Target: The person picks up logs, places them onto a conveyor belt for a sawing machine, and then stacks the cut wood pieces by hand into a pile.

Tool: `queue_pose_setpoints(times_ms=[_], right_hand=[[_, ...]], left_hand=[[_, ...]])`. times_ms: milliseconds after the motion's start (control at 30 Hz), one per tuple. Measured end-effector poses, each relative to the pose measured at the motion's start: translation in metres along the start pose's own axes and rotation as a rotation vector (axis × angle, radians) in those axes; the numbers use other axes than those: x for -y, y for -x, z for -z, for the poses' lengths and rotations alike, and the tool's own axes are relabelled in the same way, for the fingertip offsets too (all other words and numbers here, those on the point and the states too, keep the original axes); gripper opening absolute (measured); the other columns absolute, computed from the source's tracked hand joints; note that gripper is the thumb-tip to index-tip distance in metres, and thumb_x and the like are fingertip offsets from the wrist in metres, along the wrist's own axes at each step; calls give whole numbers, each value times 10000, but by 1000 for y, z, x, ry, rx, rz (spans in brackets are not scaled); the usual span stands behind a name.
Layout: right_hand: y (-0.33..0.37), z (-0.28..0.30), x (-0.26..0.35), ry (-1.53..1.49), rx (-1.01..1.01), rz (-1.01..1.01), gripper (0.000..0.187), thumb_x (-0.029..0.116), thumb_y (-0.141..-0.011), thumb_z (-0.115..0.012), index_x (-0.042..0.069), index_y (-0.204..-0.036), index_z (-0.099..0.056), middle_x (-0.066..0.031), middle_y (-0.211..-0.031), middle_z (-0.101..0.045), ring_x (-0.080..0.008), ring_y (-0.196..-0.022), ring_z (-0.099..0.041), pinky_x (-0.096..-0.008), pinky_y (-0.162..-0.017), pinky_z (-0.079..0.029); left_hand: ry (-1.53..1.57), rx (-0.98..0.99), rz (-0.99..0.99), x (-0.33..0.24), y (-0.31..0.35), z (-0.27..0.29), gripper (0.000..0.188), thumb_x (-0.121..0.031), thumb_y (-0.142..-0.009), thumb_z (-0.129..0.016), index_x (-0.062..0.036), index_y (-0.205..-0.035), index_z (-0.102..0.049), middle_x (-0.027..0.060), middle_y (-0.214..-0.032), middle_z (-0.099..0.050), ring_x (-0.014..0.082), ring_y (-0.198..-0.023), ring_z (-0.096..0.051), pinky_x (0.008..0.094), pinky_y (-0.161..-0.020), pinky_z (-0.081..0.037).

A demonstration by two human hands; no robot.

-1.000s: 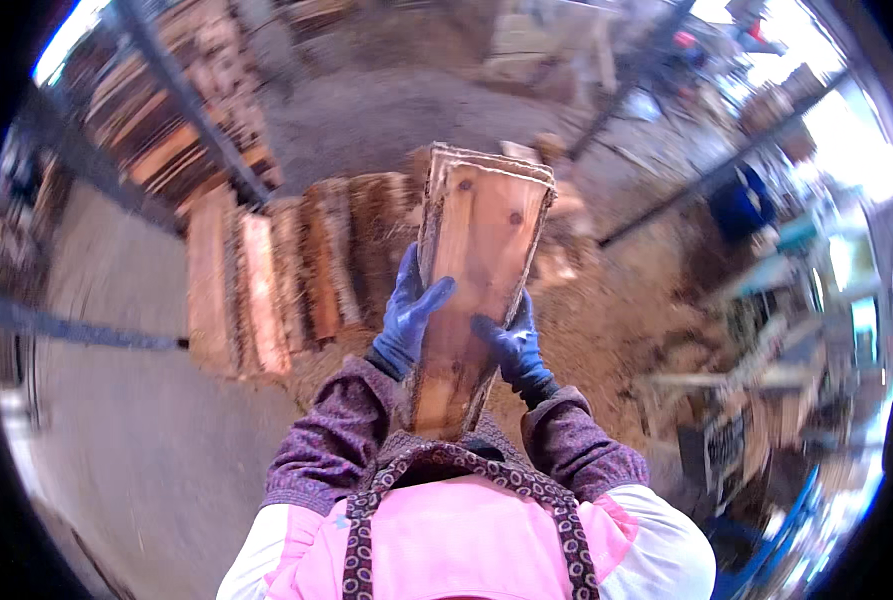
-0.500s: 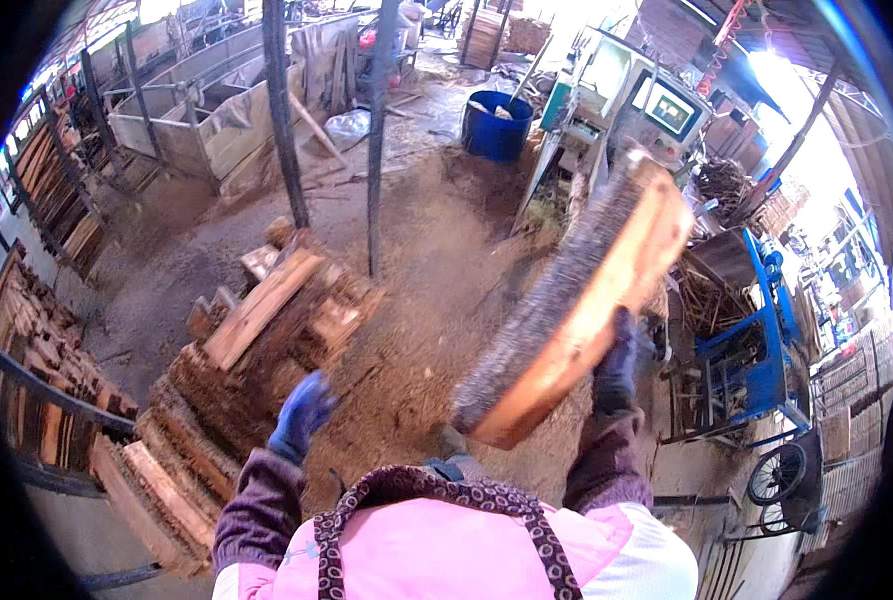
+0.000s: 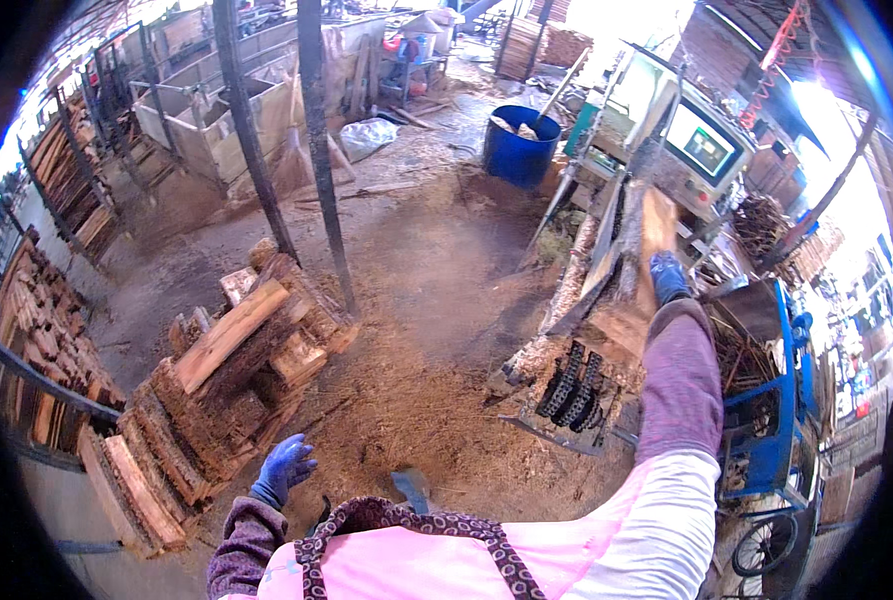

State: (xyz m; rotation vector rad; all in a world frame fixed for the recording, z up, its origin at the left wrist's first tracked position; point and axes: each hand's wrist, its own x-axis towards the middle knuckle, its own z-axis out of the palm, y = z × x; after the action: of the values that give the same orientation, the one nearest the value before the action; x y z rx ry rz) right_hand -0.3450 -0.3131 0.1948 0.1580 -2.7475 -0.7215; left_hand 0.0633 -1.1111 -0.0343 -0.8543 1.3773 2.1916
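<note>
A bark-edged wooden slab (image 3: 656, 228) lies lengthwise on the machine at the right, its pale sawn face up. My right hand (image 3: 669, 278), in a blue glove, is at the slab's near part with the arm stretched out; its fingers are closed on the edge. At the near end of the machine a set of black chains (image 3: 570, 388) shows between bark-covered pieces. Low on the left, my left hand (image 3: 284, 468), also gloved in blue, has its fingers apart and holds nothing. Beside it stands a stack of rough slabs (image 3: 231, 335).
Dark posts (image 3: 323, 170) rise beyond the stack. A blue barrel (image 3: 521, 147) stands left of the machine's control panel (image 3: 704, 150). To the right is a blue metal frame (image 3: 786, 390) and a wheel (image 3: 764, 543). Sawdust covers the floor (image 3: 416, 290).
The slab has gone from in front of me, tilted in the air, onto the machine. My right arm has reached forward and right with it. My view has turned right, uncovering the chains.
</note>
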Motion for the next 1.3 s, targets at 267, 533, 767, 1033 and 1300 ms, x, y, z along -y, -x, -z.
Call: queue_pose_setpoints(times_ms=[267,533,767,1033,1300], right_hand=[[29,124,270,-664,-635,-119,514,325,-916,-505,-58,-1254,-446,-247,-1259,-487,-378,-1157,-471,-415,-994,-361],[312,121,682,-1063,596,839,511,343,-832,-620,-5,-1192,-520,-127,-1185,-592,-243,-1060,-583,-365,-907,-446],[322,174,864,-1370,994,772,582,310,-806,-683,-33,-1231,-481,-164,-1207,-566,-241,-1095,-556,-339,-947,-423],[317,291,1011,-1240,1158,971,548,242,-823,-682,-56,-1231,-471,-150,-1196,-568,-206,-1102,-534,-305,-950,-405],[374,388,1216,-962,1625,1333,401,248,-857,-621,-40,-1129,-562,-123,-1095,-613,-192,-1021,-543,-314,-909,-417]], left_hand=[[404,-248,-44,127,65,157,495,-483,-862,-515,-255,-1297,-450,47,-1250,-521,204,-842,-592,315,-656,-453],[397,-584,32,168,163,226,563,-519,-878,-471,-257,-1366,-372,41,-1330,-477,217,-1085,-535,407,-911,-389],[524,-813,74,230,248,336,673,-534,-828,-553,-221,-1385,-341,89,-1376,-429,290,-1162,-492,449,-992,-325],[732,-911,-60,237,275,469,605,-485,-852,-528,-213,-1366,-361,79,-1387,-421,330,-1205,-455,489,-1031,-272],[210,-1320,-194,238,289,619,484,-226,-807,-684,-6,-1206,-522,105,-1165,-579,227,-1071,-544,342,-908,-436]])
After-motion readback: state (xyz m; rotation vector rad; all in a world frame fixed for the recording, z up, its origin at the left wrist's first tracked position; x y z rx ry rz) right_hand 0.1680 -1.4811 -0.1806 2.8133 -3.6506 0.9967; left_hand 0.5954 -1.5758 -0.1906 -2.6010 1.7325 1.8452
